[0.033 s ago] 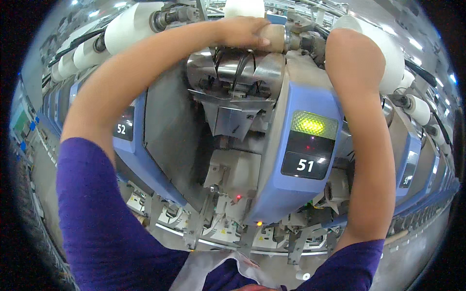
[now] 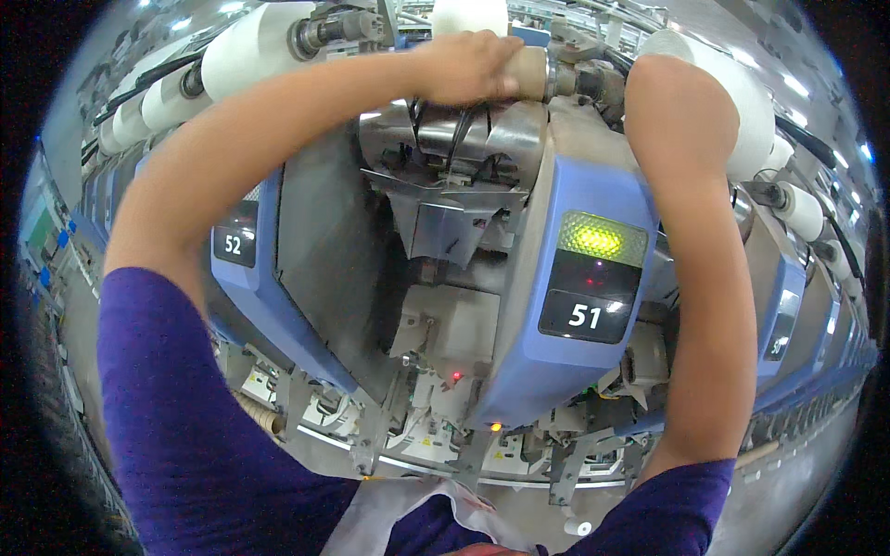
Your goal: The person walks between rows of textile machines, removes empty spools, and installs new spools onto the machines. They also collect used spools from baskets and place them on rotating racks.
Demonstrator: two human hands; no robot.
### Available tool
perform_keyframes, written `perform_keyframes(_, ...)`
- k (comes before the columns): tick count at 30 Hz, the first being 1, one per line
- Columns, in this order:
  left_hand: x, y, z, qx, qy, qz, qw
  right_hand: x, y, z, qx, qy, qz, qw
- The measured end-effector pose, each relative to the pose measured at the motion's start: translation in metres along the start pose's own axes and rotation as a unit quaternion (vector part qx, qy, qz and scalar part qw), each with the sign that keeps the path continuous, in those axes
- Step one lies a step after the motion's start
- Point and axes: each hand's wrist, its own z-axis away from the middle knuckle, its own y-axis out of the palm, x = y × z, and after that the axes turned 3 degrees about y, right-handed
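My left hand [image 2: 471, 69] is closed round a bare brown paper cone [image 2: 530, 73] at the top of the winding unit. The cone's right end sits against a round metal holder [image 2: 553, 74], just above a shiny grooved drum [image 2: 451, 132]. My right hand [image 2: 681, 97] is raised to the right of that holder, in front of a large white yarn package [image 2: 753, 116]. Its fingers are hidden behind the back of the hand and wrist, so what they touch does not show.
The blue machine housing [image 2: 593, 278] with a lit yellow-green lamp [image 2: 595, 238] stands between my arms. Another blue housing [image 2: 287, 310] is on the left. White yarn packages [image 2: 257, 54] line both sides. A white cone [image 2: 469, 15] stands behind my left hand.
My left hand has shifted slightly on the paper cone and its fingers sit differently. My left elbow has moved a little outward to the left. The right hand stays nearly in place.
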Motion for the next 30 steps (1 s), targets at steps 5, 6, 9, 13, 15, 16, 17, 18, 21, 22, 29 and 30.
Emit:
perform_keyframes(5, -0.024, -0.017, 0.037, 0.007, 0.124, -0.045, 0.991, 0.0, 0.002, 0.0, -0.07, -0.028, 0.012, 0.997)
perform_keyframes(6, -0.017, -0.02, 0.032, -0.033, 0.107, -0.056, 0.992, -0.002, 0.004, 0.0, -0.103, -0.046, 0.011, 0.994)
perform_keyframes(9, 0.02, -0.014, 0.006, -0.079, -0.058, -0.044, 0.994, -0.006, 0.01, 0.002, -0.16, -0.077, 0.005, 0.984)
perform_keyframes(13, -0.002, -0.008, 0.039, 0.088, -0.064, -0.123, 0.986, -0.006, 0.016, 0.003, -0.162, -0.068, 0.026, 0.984)
perform_keyframes(15, -0.02, -0.012, 0.065, 0.141, -0.002, -0.157, 0.978, -0.005, 0.015, 0.003, -0.154, -0.065, 0.021, 0.986)
perform_keyframes(16, -0.02, -0.013, 0.074, 0.209, 0.029, -0.134, 0.968, -0.005, 0.015, 0.003, -0.159, -0.067, 0.021, 0.985)
perform_keyframes(17, -0.019, -0.014, 0.072, 0.103, 0.05, -0.146, 0.983, -0.004, 0.014, 0.003, -0.15, -0.064, 0.014, 0.987)
perform_keyframes(18, -0.015, -0.013, 0.072, 0.034, 0.057, -0.171, 0.983, -0.004, 0.012, 0.003, -0.146, -0.063, 0.009, 0.987)
perform_keyframes(21, 0.017, -0.014, 0.041, -0.102, -0.072, -0.179, 0.976, -0.003, 0.01, 0.003, -0.12, -0.058, 0.012, 0.991)
perform_keyframes(22, 0.025, -0.013, 0.032, -0.125, -0.142, -0.155, 0.97, -0.003, 0.01, 0.003, -0.116, -0.055, 0.022, 0.992)
perform_keyframes(29, 0.01, -0.01, 0.08, 0.224, -0.099, -0.075, 0.967, -0.003, 0.01, 0.002, -0.115, -0.054, 0.013, 0.992)
perform_keyframes(30, 0.008, -0.01, 0.083, 0.134, -0.082, -0.076, 0.985, -0.003, 0.01, 0.002, -0.115, -0.054, 0.014, 0.992)
